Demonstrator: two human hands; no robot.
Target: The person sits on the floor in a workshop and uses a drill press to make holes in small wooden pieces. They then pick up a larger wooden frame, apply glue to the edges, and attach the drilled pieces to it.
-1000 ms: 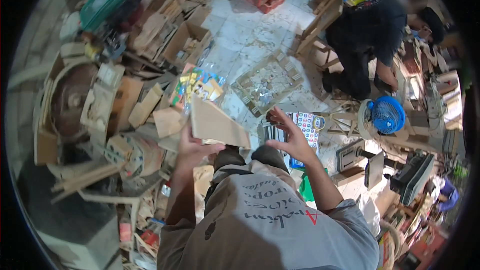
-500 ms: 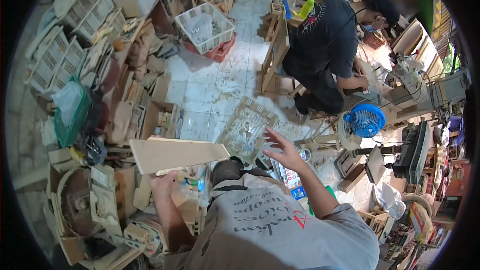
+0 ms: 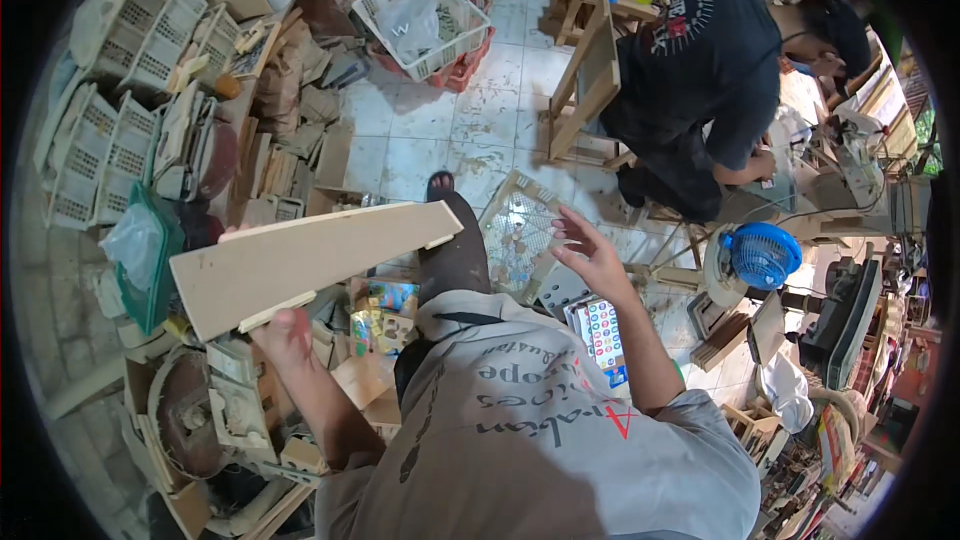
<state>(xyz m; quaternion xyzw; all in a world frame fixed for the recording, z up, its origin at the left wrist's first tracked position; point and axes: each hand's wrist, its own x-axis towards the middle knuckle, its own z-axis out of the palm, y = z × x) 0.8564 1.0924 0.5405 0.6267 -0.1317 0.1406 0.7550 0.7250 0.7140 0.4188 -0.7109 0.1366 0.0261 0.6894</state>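
Observation:
A long, flat wooden board [image 3: 305, 265], pale on its edges and wider at its left end, is held up in front of me on the left. My left hand [image 3: 285, 332] grips its near edge beside a short wooden strip [image 3: 277, 310] attached along that edge. Some of that hand's fingers are hidden by the board. Off to the right, my right hand [image 3: 590, 252] hangs in the air with fingers apart, holding nothing. Below it on the floor lies a crate-like tray with netting [image 3: 515, 230].
A co-worker [image 3: 690, 90] sits bent over a bench at the upper right, by a blue fan [image 3: 760, 255]. White plastic crates [image 3: 420, 25] stand on the tiled floor [image 3: 500, 105] ahead. Piled scraps and a green basket [image 3: 155, 265] line the left side.
The board has shifted left and shows more of its broad face. My right hand has moved slightly right and up, still spread. One of my legs now shows, stretched forward.

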